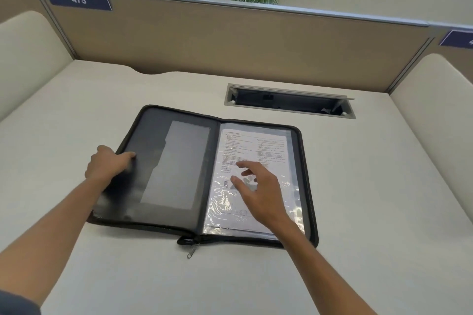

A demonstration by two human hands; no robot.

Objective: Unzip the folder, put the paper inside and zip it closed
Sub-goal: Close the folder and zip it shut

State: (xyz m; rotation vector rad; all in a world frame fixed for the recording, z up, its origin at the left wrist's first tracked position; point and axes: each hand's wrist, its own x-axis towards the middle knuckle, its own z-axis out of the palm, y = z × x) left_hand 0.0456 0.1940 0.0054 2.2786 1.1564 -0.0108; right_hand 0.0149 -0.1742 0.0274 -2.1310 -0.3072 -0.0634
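Observation:
A black zip folder [163, 161] lies spread wide on the desk, spine running front to back. Its left half is a dark cover with a grey inner pocket. The right half has a clear plastic sleeve with a printed paper [266, 146] inside it. My left hand [108, 162] grips the outer left edge of the cover, thumb on the inner face. Over the sleeve, my right hand [258, 190] has its fingers spread, fingertips at or just above the plastic; it holds nothing. The zip pull [192, 250] hangs off the front edge at the spine.
The cream desk [371, 199] has a recessed cable slot [289, 103] with an open flap just behind the folder. Brown partition panels [230, 41] wall the back, cream side panels flank left and right. A plant stands beyond the partition.

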